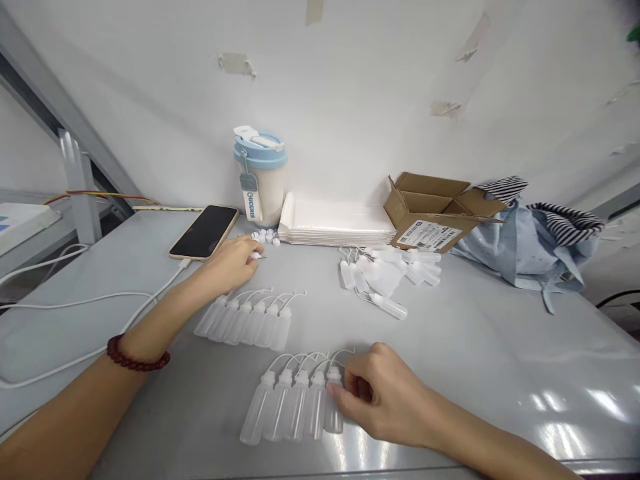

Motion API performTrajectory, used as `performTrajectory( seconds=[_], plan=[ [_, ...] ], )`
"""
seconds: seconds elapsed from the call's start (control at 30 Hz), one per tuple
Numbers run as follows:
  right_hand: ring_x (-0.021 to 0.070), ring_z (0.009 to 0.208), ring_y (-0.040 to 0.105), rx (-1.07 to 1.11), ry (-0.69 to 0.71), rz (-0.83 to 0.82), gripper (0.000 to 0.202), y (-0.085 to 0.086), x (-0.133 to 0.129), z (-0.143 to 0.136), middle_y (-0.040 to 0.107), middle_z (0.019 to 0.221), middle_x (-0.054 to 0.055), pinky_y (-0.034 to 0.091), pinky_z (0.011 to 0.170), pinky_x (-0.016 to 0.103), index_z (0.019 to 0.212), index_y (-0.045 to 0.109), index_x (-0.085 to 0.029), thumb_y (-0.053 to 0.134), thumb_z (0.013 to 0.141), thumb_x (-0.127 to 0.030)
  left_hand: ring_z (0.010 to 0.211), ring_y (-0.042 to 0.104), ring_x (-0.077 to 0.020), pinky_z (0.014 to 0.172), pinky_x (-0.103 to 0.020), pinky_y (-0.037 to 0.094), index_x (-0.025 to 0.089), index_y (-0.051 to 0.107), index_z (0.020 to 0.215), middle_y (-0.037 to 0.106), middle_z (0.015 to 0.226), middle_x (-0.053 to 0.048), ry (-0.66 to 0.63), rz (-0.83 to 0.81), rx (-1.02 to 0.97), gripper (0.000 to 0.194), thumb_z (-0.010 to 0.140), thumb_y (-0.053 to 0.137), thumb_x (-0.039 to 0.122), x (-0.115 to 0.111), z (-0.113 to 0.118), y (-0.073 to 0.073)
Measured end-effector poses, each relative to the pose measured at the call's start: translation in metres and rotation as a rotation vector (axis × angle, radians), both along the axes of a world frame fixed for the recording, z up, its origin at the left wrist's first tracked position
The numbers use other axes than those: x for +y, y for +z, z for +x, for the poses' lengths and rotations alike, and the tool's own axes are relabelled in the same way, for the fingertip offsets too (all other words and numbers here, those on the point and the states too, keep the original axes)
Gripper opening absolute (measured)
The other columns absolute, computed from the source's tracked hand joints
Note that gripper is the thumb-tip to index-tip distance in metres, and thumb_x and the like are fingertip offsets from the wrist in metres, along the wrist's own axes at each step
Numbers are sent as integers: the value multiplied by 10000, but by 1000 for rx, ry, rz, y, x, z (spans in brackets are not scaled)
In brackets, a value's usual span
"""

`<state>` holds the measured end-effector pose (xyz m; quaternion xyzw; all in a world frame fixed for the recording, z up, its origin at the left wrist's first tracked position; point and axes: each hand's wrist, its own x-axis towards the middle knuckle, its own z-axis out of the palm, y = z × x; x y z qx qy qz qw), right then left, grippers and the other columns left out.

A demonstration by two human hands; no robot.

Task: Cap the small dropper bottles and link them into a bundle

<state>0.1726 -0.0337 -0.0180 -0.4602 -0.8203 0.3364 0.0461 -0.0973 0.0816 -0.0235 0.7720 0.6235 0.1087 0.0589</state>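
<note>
Five translucent bottles (pixel 297 408) lie foremost. Right hand (pixel 387 397) touches the rightmost; finger closure cannot be told. Left hand (pixel 234 265) pinches a white cap (pixel 257 255).

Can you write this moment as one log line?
left hand: by white caps | right hand: touching near row's rightmost bottle | bottle heap: near open cardboard box

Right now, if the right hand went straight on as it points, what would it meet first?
Likely the slim, translucent plastic bottle that the right hand seems to touch; exact contact is unclear.
</note>
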Motion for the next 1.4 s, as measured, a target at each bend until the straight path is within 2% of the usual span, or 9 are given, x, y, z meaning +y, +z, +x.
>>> performTrajectory(
  seconds=[0.23, 0.43, 0.57, 0.63, 0.73, 0.87, 1.07, 1.27, 1.4],
  plan=[
    [54, 398, 325, -67, -8, 2, 334, 0, -1, 5, 391, 413, -55, 237, 434, 192, 479, 408, -168, 537, 749, -316, 704, 643, -224, 694, -307, 482, 150, 662, 896, 691, 775, -57, 16, -10, -101, 291, 723, 457, 263, -5, 3, 7],
    [54, 395, 328, -58, -26, 27, 318, -4, 3, 10, 383, 416, -62, 232, 419, 193, 493, 401, -174, 542, 745, -308, 731, 630, -198, 723, -307, 485, 153, 631, 934, 669, 885, -60, 22, 105, -241, 285, 777, 465, 322, -15, 14, 19],
    [50, 401, 348, 107, -67, 76, 287, -1, 9, 13, 385, 439, -63, 260, 417, 180, 512, 385, -178, 533, 741, -267, 741, 613, -180, 754, -317, 486, 189, 636, 882, 665, 875, -26, 6, 133, -516, 203, 764, 579, 344, -29, 28, 26],
    [49, 409, 362, 237, -104, 133, 228, 2, 11, 14, 425, 465, -58, 285, 418, 171, 546, 418, -177, 545, 724, -242, 769, 619, -172, 761, -302, 498, 195, 638, 865, 661, 869, -15, 11, 49, -729, 192, 739, 645, 339, -38, 39, 29],
    [53, 415, 374, 392, -138, 235, 172, 3, 13, 15, 478, 482, -51, 318, 420, 170, 583, 468, -173, 570, 711, -225, 798, 640, -179, 706, -277, 523, 202, 640, 863, 668, 842, -14, 6, -206, -1026, 223, 710, 706, 350, -55, 57, 30],
    [55, 418, 387, 489, -189, 277, 156, 1, 15, 16, 462, 477, -59, 322, 413, 168, 602, 489, -170, 608, 688, -222, 800, 640, -186, 723, -290, 523, 193, 639, 819, 664, 792, -22, -13, -488, -1245, 213, 690, 730, 337, -75, 77, 28],
    [44, 424, 277, 503, -252, 246, 184, -1, 20, 17, 329, 498, -94, 250, 386, 161, 645, 462, -178, 642, 643, -215, 804, 600, -160, 711, -259, 495, 211, 627, 817, 632, 826, -10, -78, -589, -1346, 168, 726, 711, 324, -91, 88, 26],
    [44, 426, 259, 530, -323, 174, 234, -3, 22, 17, 312, 500, -101, 220, 372, 154, 653, 380, -202, 613, 669, -222, 698, 541, -121, 588, -210, 453, 213, 608, 781, 594, 796, 3, -58, -587, -1360, 141, 730, 706, 300, -97, 92, 28],
    [44, 419, 202, 524, -305, 194, 249, -7, 23, 18, 246, 483, -121, 178, 372, 160, 687, 357, -211, 603, 711, -241, 771, 558, -142, 691, -246, 486, 227, 610, 812, 591, 852, 0, -88, -507, -1249, 98, 755, 679, 270, -97, 93, 27]
  ],
)
